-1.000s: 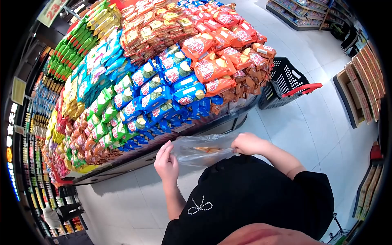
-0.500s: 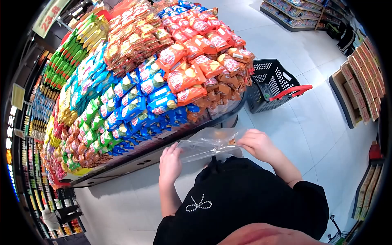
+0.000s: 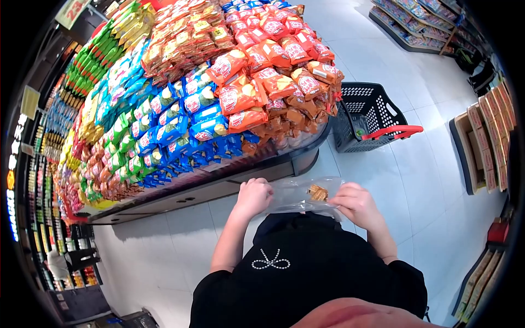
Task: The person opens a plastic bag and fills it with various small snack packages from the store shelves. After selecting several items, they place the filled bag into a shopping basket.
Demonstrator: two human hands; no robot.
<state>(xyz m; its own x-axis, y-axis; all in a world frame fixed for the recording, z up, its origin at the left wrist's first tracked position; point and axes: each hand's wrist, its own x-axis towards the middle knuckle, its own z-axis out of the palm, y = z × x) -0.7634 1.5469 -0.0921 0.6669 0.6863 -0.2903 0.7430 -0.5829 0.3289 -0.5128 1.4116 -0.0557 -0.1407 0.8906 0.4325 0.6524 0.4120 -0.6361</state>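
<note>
A clear plastic bag (image 3: 287,198) is stretched sideways between my hands, just in front of my black top. My left hand (image 3: 255,197) is closed on the bag's left end, its fingers curled. At the other end, my right hand (image 3: 355,205) pinches the plastic. Close to the right fingertips, a small brown and gold snack packet (image 3: 318,192) shows at the bag; whether there is more than one I cannot tell.
A large heap of colourful snack packets (image 3: 210,117) fills the display stand (image 3: 191,198) ahead and left. Beyond my right hand, a black shopping basket (image 3: 363,117) with a red handle stands on the floor. Boxes (image 3: 486,142) and shelves line the right side.
My left hand has moved right and up, nearer my right hand, and its fingers have curled in. The brown packet at the bag shows much more now. The view has shifted slightly.
</note>
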